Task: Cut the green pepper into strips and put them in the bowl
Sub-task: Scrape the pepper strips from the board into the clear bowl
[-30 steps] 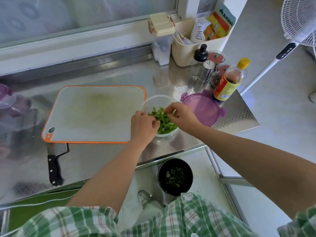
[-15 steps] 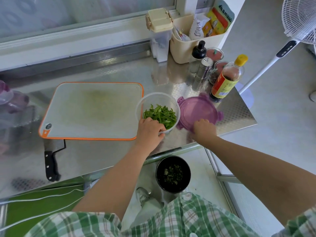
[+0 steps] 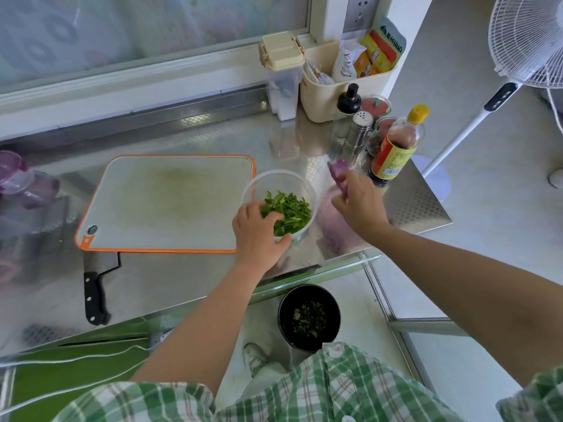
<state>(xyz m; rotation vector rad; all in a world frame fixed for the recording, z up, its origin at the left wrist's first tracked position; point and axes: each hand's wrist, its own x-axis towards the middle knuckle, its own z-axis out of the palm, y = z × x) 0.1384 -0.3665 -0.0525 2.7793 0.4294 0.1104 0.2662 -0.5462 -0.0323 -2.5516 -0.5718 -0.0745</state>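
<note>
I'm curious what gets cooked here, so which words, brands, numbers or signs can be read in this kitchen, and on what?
No text reads clearly.
Red and yellow label with barcode on the yellow-capped dark sauce bottle: print too small.
White characters on the grey-topped packet in the cream plastic bin: too blurred.
Yellow and orange packets beside it: print blurred.
White packet: dark marks, unreadable.

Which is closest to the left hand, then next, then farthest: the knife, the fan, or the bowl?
1. Bowl: the left hand grips its near side.
2. Knife: off to the left, at the front edge of the counter.
3. Fan: far right, standing on the floor beyond the counter.
</note>
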